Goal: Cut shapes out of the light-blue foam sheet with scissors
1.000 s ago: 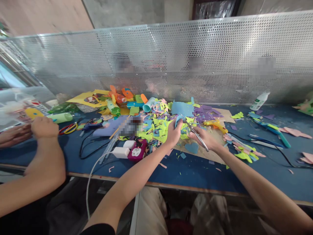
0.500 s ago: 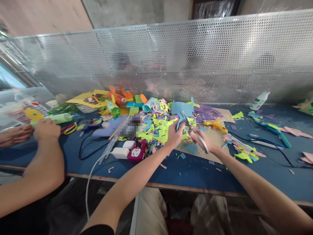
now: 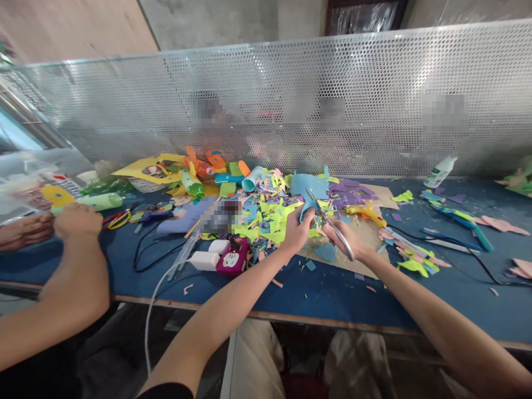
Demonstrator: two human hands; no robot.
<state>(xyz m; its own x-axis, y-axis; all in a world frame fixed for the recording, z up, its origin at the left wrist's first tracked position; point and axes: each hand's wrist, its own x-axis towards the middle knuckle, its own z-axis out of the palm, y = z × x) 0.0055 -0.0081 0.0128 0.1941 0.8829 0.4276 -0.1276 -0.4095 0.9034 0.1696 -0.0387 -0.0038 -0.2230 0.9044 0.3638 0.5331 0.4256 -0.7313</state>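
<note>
My left hand is closed on a small piece of blue paper, which it pinches at the scissors' blades. In my right hand is a pair of scissors, its fingers wrapped round the handles and the slightly parted blades pointing up and left, beside the blue paper. Just behind both hands, a larger blue sheet lies on the heap of cuttings. Lime-green paper scraps spread to the left of my left hand, and purple scraps lie beyond my right hand.
A magenta power adapter with white plugs sits left of my forearm. A yellow glue gun lies to the right on cardboard. A white bottle stands tilted at the back. Left, a co-worker's hands hold a green roll. A perforated metal screen closes the back.
Both my hands, the scissors and the blue paper stay in nearly the same place. The view shifts very slightly. The co-worker's hands at left barely move.
</note>
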